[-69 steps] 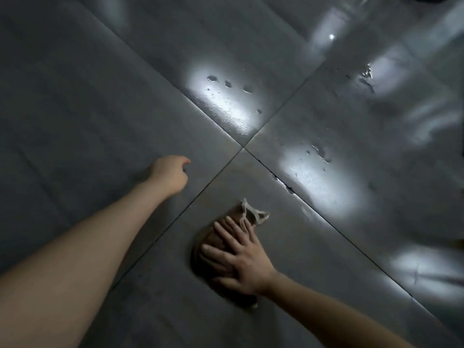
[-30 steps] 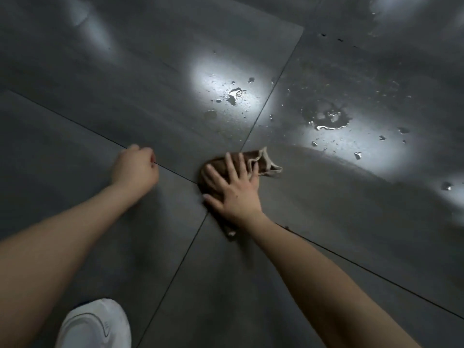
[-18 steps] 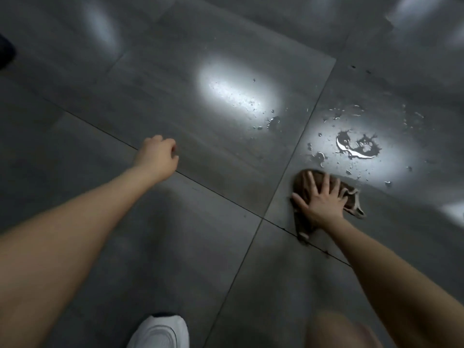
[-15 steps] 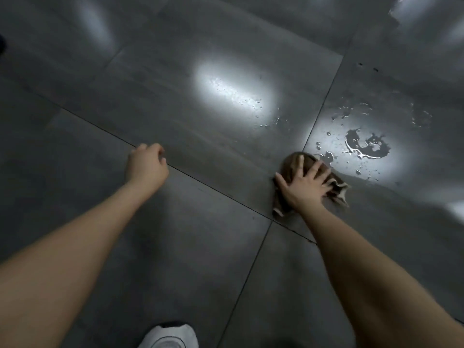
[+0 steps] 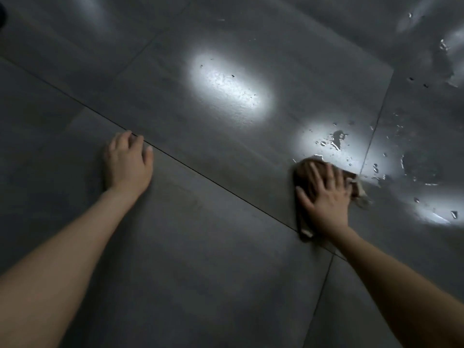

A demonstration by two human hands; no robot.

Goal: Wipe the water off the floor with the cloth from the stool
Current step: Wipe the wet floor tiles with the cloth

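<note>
A crumpled brown cloth [image 5: 302,169] with a pale hem lies on the dark grey tiled floor [image 5: 226,272] at the right. My right hand [image 5: 325,199] presses flat on it, fingers spread. Just beyond the cloth, water drops and a small puddle [image 5: 336,141] glisten in a bright reflection. More water [image 5: 411,169] spreads over the tile to the right of the joint. My left hand [image 5: 128,164] rests on the floor at the left, fingers loosely curled, holding nothing.
Dark grout lines [image 5: 216,182] cross the floor between my arms. A few small droplets [image 5: 232,76] dot the far bright patch. Further wet streaks [image 5: 444,46] shine at the top right corner. No stool is in view.
My right hand has kept pushing the cloth across the floor toward the wet patch. My left hand has settled onto the floor. The white shoe has left the view.
</note>
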